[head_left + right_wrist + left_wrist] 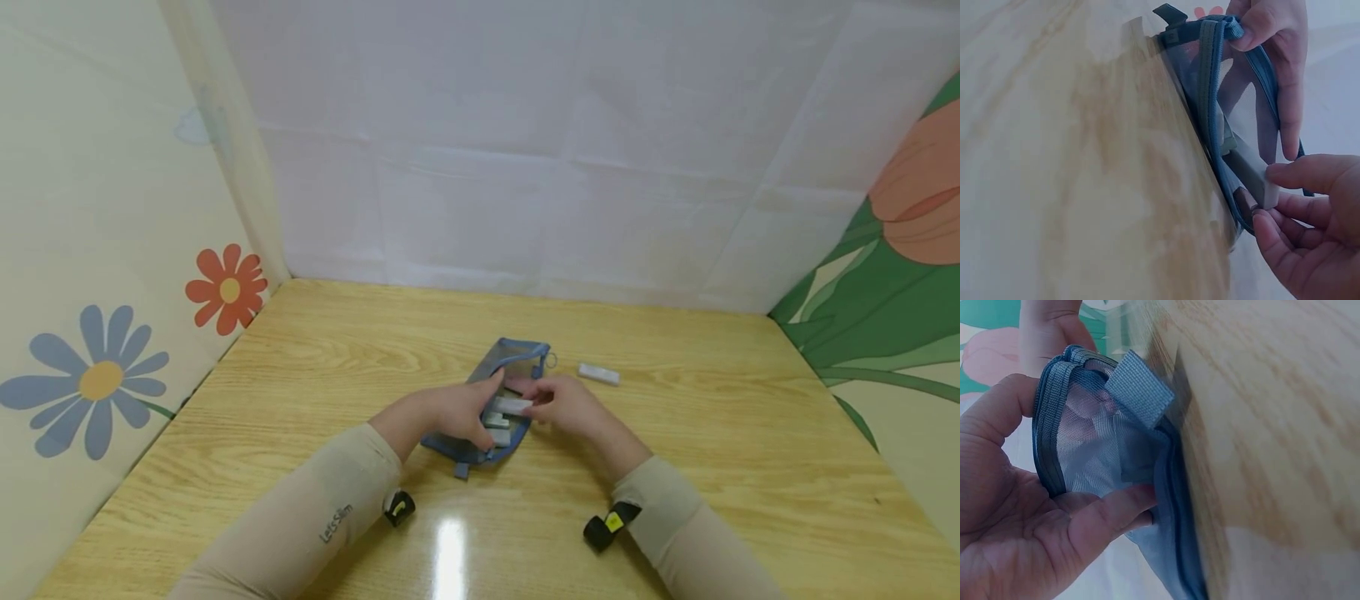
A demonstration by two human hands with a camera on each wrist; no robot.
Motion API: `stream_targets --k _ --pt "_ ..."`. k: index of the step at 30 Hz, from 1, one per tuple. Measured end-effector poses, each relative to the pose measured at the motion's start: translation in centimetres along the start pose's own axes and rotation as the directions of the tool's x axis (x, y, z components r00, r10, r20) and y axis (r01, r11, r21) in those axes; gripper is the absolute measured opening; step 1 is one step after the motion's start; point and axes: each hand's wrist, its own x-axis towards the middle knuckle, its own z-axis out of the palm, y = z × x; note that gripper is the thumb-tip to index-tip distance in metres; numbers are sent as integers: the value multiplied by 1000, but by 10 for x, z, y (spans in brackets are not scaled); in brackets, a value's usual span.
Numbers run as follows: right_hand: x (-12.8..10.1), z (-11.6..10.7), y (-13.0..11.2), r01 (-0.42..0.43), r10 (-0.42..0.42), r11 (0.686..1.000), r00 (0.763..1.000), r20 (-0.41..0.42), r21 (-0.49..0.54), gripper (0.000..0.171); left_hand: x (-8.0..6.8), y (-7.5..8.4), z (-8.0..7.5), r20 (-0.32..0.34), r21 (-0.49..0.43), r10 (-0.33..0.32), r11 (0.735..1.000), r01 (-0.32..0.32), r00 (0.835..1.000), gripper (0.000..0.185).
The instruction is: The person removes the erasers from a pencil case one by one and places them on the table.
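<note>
Between flower-printed side walls, a wood-grain table bears a blue pouch.

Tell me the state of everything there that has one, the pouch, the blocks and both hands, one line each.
Blue mesh pouch: on the table, mouth open.
Left hand: grips the pouch's edge.
Right hand: pinches a block at the pouch's mouth.
Pinched block: partly inside the pouch.
Other blocks: inside the pouch, exact number unclear.
Loose white block: lying flat on the table, untouched.
</note>
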Motion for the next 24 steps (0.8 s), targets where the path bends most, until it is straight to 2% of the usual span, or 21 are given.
stream_targets --k 12,16,24 --pt "-7 -21 1 27 -26 999 998 -51 18 14 -1 0 0 4 -10 8 1000 -8 1000 109" --pt "-11 -32 0 8 -6 1000 997 -77 14 15 -2 1 0 4 -22 0 1000 0 1000 109" --pt "-20 -57 8 -35 47 995 991 -128 97 22 -2 0 1 -12 -4 4 1000 -4 1000 109"
